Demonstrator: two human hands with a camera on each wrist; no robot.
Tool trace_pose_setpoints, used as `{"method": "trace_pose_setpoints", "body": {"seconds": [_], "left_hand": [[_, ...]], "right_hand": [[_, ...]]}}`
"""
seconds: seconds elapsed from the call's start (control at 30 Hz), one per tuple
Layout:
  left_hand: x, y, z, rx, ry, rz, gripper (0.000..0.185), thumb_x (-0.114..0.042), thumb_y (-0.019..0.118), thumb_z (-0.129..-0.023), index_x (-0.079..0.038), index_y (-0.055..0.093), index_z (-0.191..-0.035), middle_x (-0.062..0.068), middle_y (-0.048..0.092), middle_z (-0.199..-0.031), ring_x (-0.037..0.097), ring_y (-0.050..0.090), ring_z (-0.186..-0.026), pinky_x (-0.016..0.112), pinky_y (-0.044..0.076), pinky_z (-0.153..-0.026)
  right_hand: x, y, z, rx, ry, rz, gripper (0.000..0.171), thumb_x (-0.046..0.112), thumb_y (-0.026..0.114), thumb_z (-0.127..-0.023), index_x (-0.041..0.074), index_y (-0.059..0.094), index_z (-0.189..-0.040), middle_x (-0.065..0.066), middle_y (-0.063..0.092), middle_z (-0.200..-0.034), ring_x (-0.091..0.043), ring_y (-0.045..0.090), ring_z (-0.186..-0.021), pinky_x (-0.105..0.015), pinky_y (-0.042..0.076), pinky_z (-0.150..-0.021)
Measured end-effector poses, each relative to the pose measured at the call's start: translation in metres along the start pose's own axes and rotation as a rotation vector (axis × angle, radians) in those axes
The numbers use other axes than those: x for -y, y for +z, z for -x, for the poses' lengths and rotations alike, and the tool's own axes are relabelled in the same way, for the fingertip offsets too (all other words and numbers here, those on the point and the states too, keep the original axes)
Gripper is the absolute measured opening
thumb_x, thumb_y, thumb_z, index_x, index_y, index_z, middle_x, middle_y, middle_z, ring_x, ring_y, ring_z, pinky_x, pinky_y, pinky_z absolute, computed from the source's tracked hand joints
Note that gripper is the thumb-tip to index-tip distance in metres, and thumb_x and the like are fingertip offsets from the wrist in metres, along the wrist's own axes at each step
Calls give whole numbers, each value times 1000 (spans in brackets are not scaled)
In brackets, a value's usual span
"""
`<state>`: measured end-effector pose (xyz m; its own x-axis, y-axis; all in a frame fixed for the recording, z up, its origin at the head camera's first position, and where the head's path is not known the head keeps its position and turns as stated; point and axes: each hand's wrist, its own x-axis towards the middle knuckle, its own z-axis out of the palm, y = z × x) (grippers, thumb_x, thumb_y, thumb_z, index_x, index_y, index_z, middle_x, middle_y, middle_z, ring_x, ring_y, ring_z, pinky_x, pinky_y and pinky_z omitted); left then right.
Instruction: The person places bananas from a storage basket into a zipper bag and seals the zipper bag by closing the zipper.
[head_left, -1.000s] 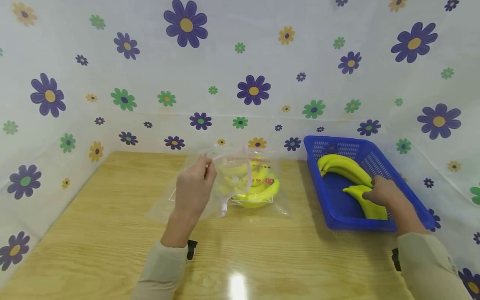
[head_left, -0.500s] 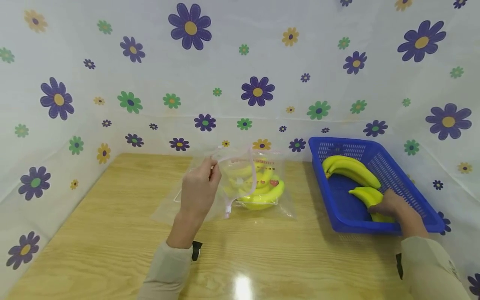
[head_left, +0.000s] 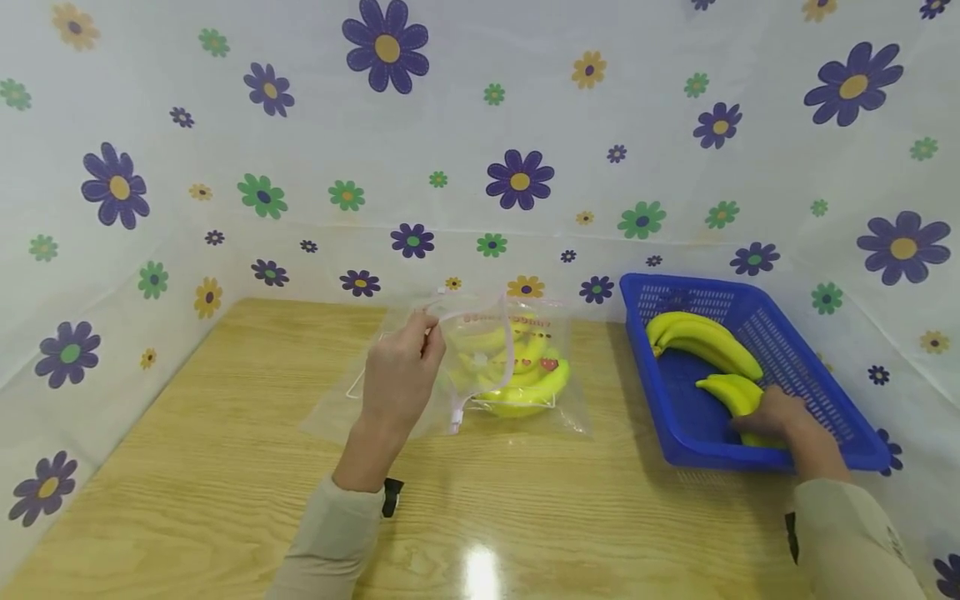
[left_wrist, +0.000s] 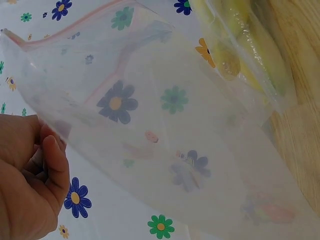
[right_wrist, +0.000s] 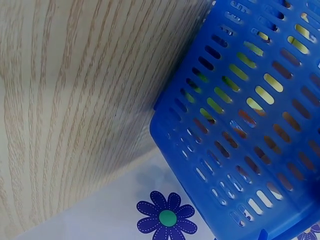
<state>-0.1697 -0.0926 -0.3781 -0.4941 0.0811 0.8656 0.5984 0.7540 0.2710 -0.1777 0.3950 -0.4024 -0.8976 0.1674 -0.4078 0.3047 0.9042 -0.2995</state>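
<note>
My left hand (head_left: 401, 371) pinches the upper edge of a clear zip bag (head_left: 573, 419) with a pink seal, and the bag's mouth gapes. In the left wrist view the film of the bag (left_wrist: 145, 115) stretches away from the thumb and fingers. Yellow bananas (head_left: 525, 402) lie inside the bag's right part. On the right, my right hand (head_left: 783, 421) reaches into a blue basket (head_left: 720, 457) and grips a banana (head_left: 731, 392); some of its fingers are hidden. Behind it lies a bunch of bananas (head_left: 701, 337) in the same basket.
Both bag and basket stand on a wooden table (head_left: 225, 467). A white flower-print sheet (head_left: 450, 125) rises behind the table and along both sides. In the right wrist view the slotted basket wall (right_wrist: 210, 130) hides most of the right hand.
My right hand has shifted slightly toward the near end of the basket, lower along the nearer banana. The left hand keeps its pinch on the bag; the head view has turned slightly.
</note>
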Motion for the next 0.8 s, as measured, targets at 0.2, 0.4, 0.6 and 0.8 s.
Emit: {"method": "trace_pose_setpoints", "body": {"seconds": [0.2,0.4,0.6,0.8], "left_hand": [[1,3,2,-9,-8,-7,5,6,61,-89,3,63,-86,5,50,-53,11,32,-42,23,27,-42],[0,7,1,-5,0,11,7,6,59,-91,4,64,-87,5,48,-53,11,32,-42,23,25,-42],[0,6,1,-4,-2,8,7,6,59,-91,3,64,-87,6,49,-53,12,33,-42,23,25,-42],[-1,5,0,4,-13,9,8,3,58,-92,4,64,-88,7,51,-54,13,34,-43,24,27,-42]], "right_hand": [[2,2,0,33,-53,-27,101,39,65,-90,-23,4,-142,-49,27,-133,-59,37,-118,-69,30,-104],[0,2,-2,31,1,-46,103,36,67,-89,-21,1,-143,-49,26,-134,-59,36,-120,-68,28,-107],[-1,0,-4,19,-12,-91,99,35,66,-87,-26,7,-139,-42,39,-119,-48,45,-104,-61,40,-97],[-1,-1,-3,-20,-45,-99,71,41,61,-89,-19,37,-116,-23,48,-92,-35,50,-85,-41,45,-72]]}}
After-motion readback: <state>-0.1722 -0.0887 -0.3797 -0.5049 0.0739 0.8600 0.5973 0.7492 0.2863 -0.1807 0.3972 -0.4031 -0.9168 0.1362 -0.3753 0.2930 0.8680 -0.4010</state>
